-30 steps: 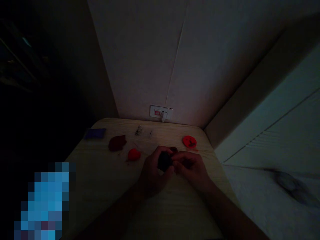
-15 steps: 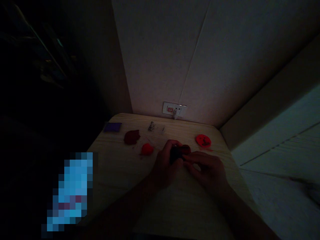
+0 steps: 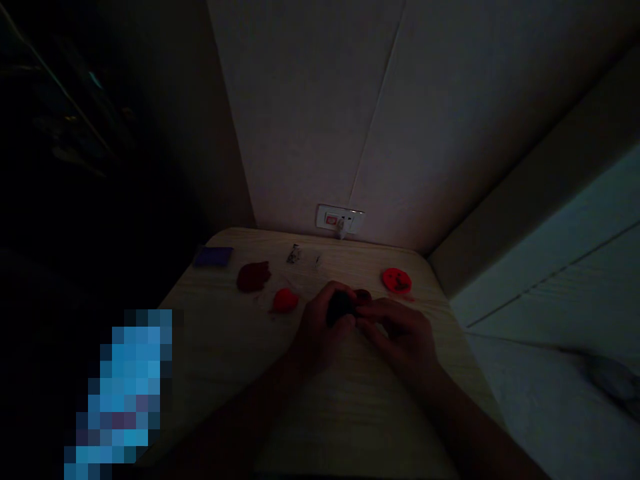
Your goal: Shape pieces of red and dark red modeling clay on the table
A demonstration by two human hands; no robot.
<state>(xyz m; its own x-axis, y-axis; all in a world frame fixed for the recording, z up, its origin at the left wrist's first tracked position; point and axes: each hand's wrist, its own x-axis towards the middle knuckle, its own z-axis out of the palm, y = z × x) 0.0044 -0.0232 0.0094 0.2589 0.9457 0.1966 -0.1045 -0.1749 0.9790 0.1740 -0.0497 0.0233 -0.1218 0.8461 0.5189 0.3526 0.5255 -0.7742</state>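
Observation:
My left hand (image 3: 317,327) is curled round a black lump (image 3: 340,309) that looks like modelling clay, thumb in front and fingers behind. At the lump's right side, the thumb and fingertips of my right hand (image 3: 403,330) are pinched together; dim light hides whether they grip a bit of it. Just behind those fingertips lies a dark red round piece (image 3: 362,296), partly covered. A bright red lump (image 3: 285,301) rests left of my left hand. Beyond my right hand is a flat red disc (image 3: 397,281) with dark marks on it.
Further left on the wooden table (image 3: 300,420) lie a flattened dark red piece (image 3: 253,277) and a purple packet (image 3: 213,257). A small clear wrapper with black print (image 3: 294,254) sits near the back. A wall socket (image 3: 340,219) with a plug is behind the table.
The whole view has shifted, so the table and its things appear a little further left. Both hands stay at the black lump, with only slight finger movement.

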